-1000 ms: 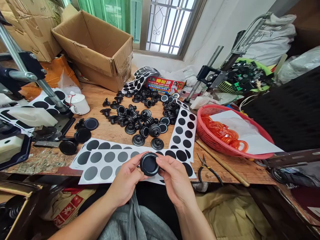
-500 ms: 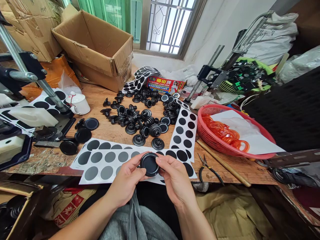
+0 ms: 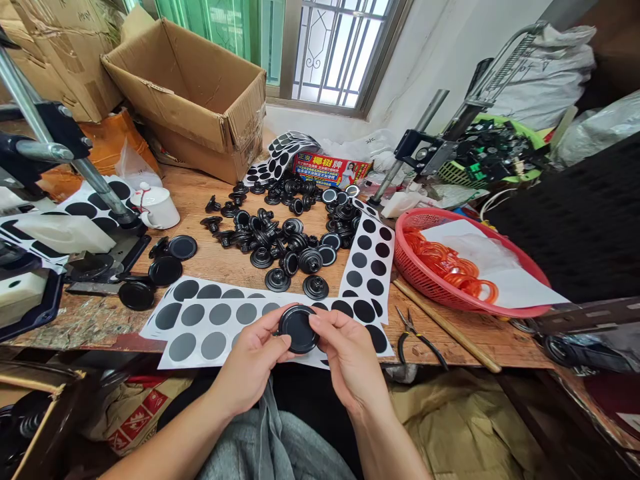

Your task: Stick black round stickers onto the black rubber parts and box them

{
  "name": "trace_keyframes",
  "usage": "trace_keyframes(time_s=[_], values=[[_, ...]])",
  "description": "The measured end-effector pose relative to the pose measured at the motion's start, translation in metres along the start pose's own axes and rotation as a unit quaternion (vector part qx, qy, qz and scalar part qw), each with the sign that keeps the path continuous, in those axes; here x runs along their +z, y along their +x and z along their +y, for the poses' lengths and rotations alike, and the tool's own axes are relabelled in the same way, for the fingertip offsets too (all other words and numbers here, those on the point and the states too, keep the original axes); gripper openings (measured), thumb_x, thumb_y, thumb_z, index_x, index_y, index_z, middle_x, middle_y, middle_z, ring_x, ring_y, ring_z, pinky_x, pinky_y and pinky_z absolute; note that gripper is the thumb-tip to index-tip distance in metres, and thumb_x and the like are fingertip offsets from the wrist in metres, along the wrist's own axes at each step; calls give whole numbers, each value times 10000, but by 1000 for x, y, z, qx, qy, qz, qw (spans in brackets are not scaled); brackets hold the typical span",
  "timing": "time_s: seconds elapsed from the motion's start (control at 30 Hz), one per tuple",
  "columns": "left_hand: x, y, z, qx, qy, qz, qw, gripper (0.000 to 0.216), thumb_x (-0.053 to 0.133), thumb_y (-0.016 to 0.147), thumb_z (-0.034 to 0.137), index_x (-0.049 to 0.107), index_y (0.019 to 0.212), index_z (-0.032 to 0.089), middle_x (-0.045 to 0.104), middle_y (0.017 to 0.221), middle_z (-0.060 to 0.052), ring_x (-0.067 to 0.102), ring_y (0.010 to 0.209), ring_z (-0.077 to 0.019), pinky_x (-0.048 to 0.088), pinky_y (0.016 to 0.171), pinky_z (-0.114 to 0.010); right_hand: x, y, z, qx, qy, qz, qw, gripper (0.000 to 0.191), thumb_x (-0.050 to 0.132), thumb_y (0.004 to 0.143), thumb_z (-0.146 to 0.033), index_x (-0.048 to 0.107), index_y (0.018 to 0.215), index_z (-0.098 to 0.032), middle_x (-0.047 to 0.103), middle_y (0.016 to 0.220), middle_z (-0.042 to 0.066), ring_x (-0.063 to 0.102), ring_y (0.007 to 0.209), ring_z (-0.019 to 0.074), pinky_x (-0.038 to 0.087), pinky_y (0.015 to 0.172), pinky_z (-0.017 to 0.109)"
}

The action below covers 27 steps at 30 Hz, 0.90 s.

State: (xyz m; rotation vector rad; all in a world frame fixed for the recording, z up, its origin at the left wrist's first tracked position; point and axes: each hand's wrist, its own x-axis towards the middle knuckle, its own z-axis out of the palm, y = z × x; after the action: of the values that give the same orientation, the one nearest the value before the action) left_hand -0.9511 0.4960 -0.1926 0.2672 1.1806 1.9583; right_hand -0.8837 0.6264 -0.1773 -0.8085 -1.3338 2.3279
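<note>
Both my hands hold one round black cap just above the table's front edge. My left hand grips its left rim with thumb and fingers closed. My right hand pinches its right rim, the thumb on the cap's face. Under the cap lie white sticker sheets with grey and black round dots. A heap of black knob-shaped parts lies farther back on the wooden table.
A red basket with orange rings and white paper stands at the right. Pliers and a wooden stick lie near it. An open cardboard box stands behind. A press stand, loose caps and a white cup stand at the left.
Almost nothing differs. My right thumb has slid slightly over the cap's face; both hands keep the cap in the same place.
</note>
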Motion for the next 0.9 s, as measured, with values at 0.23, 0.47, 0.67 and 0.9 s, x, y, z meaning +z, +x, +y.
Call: trace_keyframes(time_s=[0.23,0.47,0.67,0.9], values=[[0,0,1,-5,-7,5,1000,386,639,813,195,653,1197,234,650,1212,-81,608,1035,-243,532,824,-333,-2,0,5,-49,-67,15,996,167,796,675,-334,709,683,-192,728,969,71,632,900,217,461,834,344],[-1,1,5,-2,-28,14,1000,349,651,817,200,666,1163,232,659,1183,-81,623,982,-213,537,805,-313,-7,-8,4,-221,-269,20,937,216,576,883,-364,761,858,-256,683,1071,73,607,1027,235,434,930,369],[-3,0,7,-2,-23,20,1000,348,655,811,204,670,1159,218,666,1160,-87,633,944,-195,547,775,-286,-20,-10,10,-317,-362,5,877,254,535,897,-270,743,1036,-315,667,1135,67,591,1073,252,435,946,398],[-3,0,10,11,-21,19,1000,345,639,817,171,677,1155,229,684,1148,-74,646,952,-192,552,735,-243,-27,-8,17,-299,-389,-5,871,543,631,835,-244,506,1354,-346,658,1184,47,570,1095,255,393,989,423]])
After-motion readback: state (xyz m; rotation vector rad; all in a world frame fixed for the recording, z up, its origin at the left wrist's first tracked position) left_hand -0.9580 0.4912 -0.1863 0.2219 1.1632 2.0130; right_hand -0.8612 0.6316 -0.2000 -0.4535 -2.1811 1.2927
